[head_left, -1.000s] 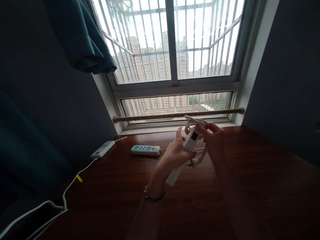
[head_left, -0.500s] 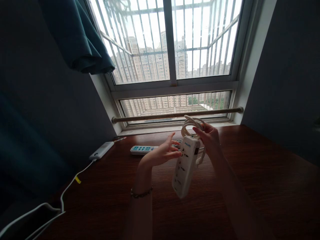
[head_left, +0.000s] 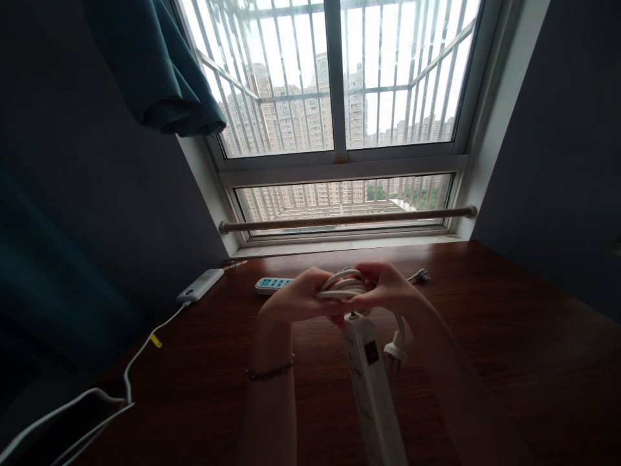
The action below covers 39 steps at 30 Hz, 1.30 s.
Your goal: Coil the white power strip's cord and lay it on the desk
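Between my two hands is a coiled white cable (head_left: 343, 285). My left hand (head_left: 301, 294) grips the left side of the coil, and my right hand (head_left: 385, 285) grips the right side. Below the coil hangs a white power strip (head_left: 371, 388), tilted, with a dark switch near its top end; its lower end runs out of view at the bottom. The cable's white plug (head_left: 395, 353) dangles under my right hand. Behind my left hand, a second power strip (head_left: 272, 285) with blue sockets lies on the table, partly hidden.
A white box-shaped device (head_left: 201, 286) lies on the left of the brown wooden table (head_left: 485, 336), joined to a white cable (head_left: 145, 349) with a yellow tag. Another plug (head_left: 421, 276) rests beyond my right hand. A barred window with a rail (head_left: 349, 220) stands behind.
My left hand, open beside the power strip before, has closed on the cable coil. The coil and strip have come lower, and the strip has turned to show its side.
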Motion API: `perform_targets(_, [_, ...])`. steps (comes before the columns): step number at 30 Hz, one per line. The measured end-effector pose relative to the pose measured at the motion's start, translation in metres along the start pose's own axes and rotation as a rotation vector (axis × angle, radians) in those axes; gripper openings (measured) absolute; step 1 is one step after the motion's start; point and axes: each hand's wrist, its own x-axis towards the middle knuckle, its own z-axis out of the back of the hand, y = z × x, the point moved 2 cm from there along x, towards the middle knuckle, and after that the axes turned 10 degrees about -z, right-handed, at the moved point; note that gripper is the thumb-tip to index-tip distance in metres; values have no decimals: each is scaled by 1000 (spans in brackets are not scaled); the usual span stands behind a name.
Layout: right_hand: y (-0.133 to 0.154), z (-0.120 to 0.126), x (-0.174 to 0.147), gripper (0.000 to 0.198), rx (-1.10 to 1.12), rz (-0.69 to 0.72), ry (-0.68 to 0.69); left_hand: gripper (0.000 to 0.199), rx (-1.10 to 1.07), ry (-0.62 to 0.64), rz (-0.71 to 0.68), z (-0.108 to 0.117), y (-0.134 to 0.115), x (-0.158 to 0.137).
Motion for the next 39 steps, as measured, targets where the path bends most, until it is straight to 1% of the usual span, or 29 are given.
perform_targets(1, [0, -1, 0, 35, -15, -8, 19, 29, -55, 86, 21, -1, 1, -1])
perform_targets(2, [0, -2, 0, 36, -19, -1, 20, 29, -100, 113, 23, -1, 2, -2])
perform_targets(3, [0, -2, 1, 37, -15, 21, 0, 29, -134, 112, 20, 0, 4, -1])
perform_targets(5, [1, 1, 3, 44, -16, 86, -92, 30, -173, -4, 5, 4, 8, 1])
perform_targets(6, [0, 3, 4, 50, -28, 114, -148, 30, -188, -50, 6, 5, 10, 3])
perform_targets(8, [-1, 7, 7, 64, -63, 140, -236, 32, -227, -101, 19, 5, 12, 6])
perform_targets(9, [-2, 10, 7, 70, -73, 136, -258, 33, -252, -124, 32, 5, 11, 6])
perform_targets(11, [-4, 16, 7, 77, -77, 96, -265, 36, -299, -212, 47, 5, 7, 6])
perform_targets(13, [-8, 22, 5, 78, -122, 0, -232, 38, -340, -347, 24, 6, 0, 4])
perform_targets(15, [-12, 28, 3, 69, -268, -128, -211, 39, -375, -463, -51, 8, -6, 0])
perform_targets(16, [-13, 30, 3, 58, -393, -178, -233, 40, -389, -501, -92, 10, -8, -1])
perform_targets(17, [-14, 32, 3, 46, -542, -209, -291, 40, -397, -525, -128, 11, -10, -2])
perform_targets(18, [-14, 33, 3, 34, -705, -223, -388, 40, -403, -536, -156, 12, -11, -3])
perform_targets(19, [-13, 33, 4, 24, -862, -230, -510, 40, -405, -537, -174, 13, -11, -4])
perform_targets(20, [-12, 32, 4, 18, -995, -237, -642, 41, -404, -530, -181, 14, -10, -4])
perform_targets(21, [-11, 31, 5, 17, -1088, -250, -773, 42, -399, -512, -178, 14, -10, -4])
perform_targets(23, [-10, 30, 4, 26, -1152, -274, -992, 42, -370, -462, -150, 13, -8, -6])
perform_targets(25, [-11, 34, 3, 37, -1091, -240, -1130, 38, -313, -405, -116, 11, -7, -8])
perform_targets(26, [-12, 38, 2, 40, -1015, -187, -1163, 35, -280, -380, -105, 10, -8, -9])
perform_targets(27, [-13, 42, 3, 40, -903, -120, -1162, 34, -253, -363, -99, 9, -8, -11])
perform_targets(28, [-13, 46, 4, 40, -752, -42, -1129, 33, -235, -351, -95, 9, -8, -12])
perform_targets(29, [-14, 51, 5, 40, -565, 40, -1069, 34, -229, -343, -90, 8, -9, -12])
perform_targets(32, [-9, 56, 7, 45, 59, 285, -775, 38, -268, -351, -75, 7, -10, -12])
perform_targets(34, [-2, 53, 3, 32, 368, 414, -591, 39, -298, -346, -60, 7, -10, -10])
perform_targets(35, [2, 51, 0, 24, 470, 458, -530, 39, -306, -337, -46, 7, -10, -9])
perform_targets(36, [6, 49, -4, 19, 544, 493, -501, 40, -306, -325, -26, 6, -9, -8])
perform_targets(37, [10, 47, -8, 17, 589, 522, -495, 41, -298, -317, -2, 5, -8, -6])
perform_targets(39, [15, 43, -14, 18, 609, 565, -524, 41, -268, -324, 47, 4, -8, -3])
